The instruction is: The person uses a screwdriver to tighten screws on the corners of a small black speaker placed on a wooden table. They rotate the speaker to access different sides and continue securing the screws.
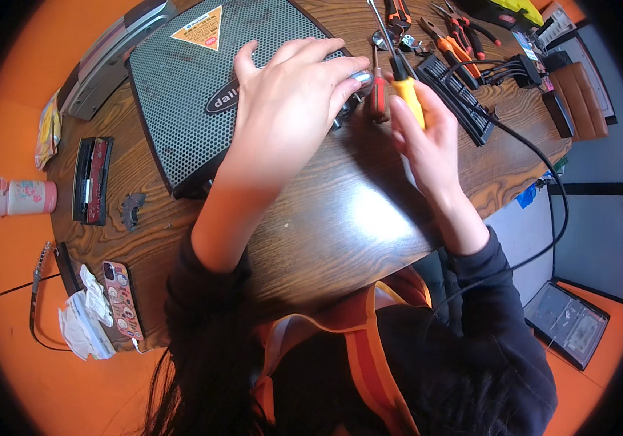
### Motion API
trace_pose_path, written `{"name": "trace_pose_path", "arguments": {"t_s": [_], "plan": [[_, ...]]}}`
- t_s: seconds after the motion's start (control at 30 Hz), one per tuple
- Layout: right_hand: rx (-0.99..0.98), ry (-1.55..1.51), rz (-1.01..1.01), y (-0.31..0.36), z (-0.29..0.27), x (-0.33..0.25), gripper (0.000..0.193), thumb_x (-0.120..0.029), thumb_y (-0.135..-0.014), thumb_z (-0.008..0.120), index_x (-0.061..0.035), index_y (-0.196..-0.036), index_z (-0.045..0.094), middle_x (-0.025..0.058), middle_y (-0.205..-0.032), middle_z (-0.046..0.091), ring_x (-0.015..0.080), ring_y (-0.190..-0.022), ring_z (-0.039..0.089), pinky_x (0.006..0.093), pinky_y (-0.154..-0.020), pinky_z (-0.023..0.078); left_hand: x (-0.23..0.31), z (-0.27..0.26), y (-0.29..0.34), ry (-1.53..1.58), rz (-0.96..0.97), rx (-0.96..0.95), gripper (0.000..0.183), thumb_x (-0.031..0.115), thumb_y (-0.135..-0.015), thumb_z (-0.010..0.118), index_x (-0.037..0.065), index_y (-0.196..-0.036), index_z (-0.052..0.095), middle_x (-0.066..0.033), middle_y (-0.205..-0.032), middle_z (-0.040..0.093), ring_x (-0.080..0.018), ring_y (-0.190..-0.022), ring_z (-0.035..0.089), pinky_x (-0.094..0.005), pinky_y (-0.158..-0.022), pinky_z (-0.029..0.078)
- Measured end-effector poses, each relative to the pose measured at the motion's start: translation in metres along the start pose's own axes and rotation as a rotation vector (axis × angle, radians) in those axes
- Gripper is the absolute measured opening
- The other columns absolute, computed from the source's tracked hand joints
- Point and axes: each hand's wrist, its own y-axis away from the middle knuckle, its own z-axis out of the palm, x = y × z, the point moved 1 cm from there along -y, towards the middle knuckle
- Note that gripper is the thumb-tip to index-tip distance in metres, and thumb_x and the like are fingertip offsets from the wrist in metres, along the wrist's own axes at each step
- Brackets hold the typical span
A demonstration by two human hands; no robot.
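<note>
A box-shaped speaker (173, 94) with a perforated dark grille and an oval badge lies on the wooden table. My left hand (290, 91) reaches across the grille. Its thumb and index finger close together at the speaker's right edge, beside small dark knobs (344, 112). A shiny bluish spot shows at the fingertips; I cannot make out what they grip. To the right, my right hand (428, 134) is wrapped round a screwdriver (408, 94) with a yellow handle, its shaft pointing away from me. A red-handled screwdriver (378, 98) lies between my hands.
Orange-handled pliers (459, 57) and red-handled pliers (464, 33) lie at the far right, near a dark bit case (464, 109). A black cable (555, 171) loops over the table's right edge. At left are a phone (122, 298), tissues (82, 323) and a pink bottle (24, 197).
</note>
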Motion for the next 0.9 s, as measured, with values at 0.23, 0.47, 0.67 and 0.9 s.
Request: {"name": "trace_pose_path", "arguments": {"t_s": [0.23,0.47,0.67,0.9], "plan": [[0.048,0.211,0.124,0.083,-0.034,-0.013,0.039,-0.003,-0.089,0.053,-0.0075,-0.126,0.041,0.0001,-0.069,0.053,0.0049,-0.052,0.047,0.0178,-0.046,0.038,0.000,0.002,0.001,0.033,-0.014,0.007,0.028,0.036,-0.088,0.053,0.023,-0.109,0.065,-0.0005,-0.118,0.059,-0.0198,-0.114,0.051,-0.0592,-0.100,0.026],[-0.151,0.418,0.182,0.093,-0.027,-0.012,0.029,-0.008,-0.093,0.045,-0.0040,-0.122,0.043,-0.0010,-0.067,0.052,0.0043,-0.052,0.048,0.0164,-0.048,0.039,0.002,0.002,0.002,0.000,-0.023,0.014,0.027,0.036,-0.088,0.052,0.024,-0.109,0.064,0.0010,-0.118,0.059,-0.0189,-0.114,0.051,-0.0606,-0.100,0.025],[-0.095,0.443,0.159,0.085,-0.020,-0.009,0.025,-0.007,-0.089,0.052,-0.0038,-0.113,0.049,0.0013,-0.063,0.050,0.0082,-0.052,0.047,0.0230,-0.049,0.036,0.003,0.001,0.003,0.001,-0.034,0.014,0.027,0.035,-0.087,0.053,0.024,-0.109,0.064,0.0013,-0.118,0.058,-0.0189,-0.113,0.051,-0.0604,-0.100,0.024],[-0.085,0.420,0.170,0.083,-0.020,-0.007,0.024,-0.006,-0.088,0.053,-0.0034,-0.112,0.050,0.0008,-0.064,0.049,0.0073,-0.055,0.044,0.0224,-0.051,0.035,0.003,0.000,0.002,-0.004,-0.032,0.014,0.027,0.034,-0.086,0.054,0.024,-0.109,0.064,0.0016,-0.118,0.059,-0.0187,-0.112,0.052,-0.0604,-0.100,0.025]]}}
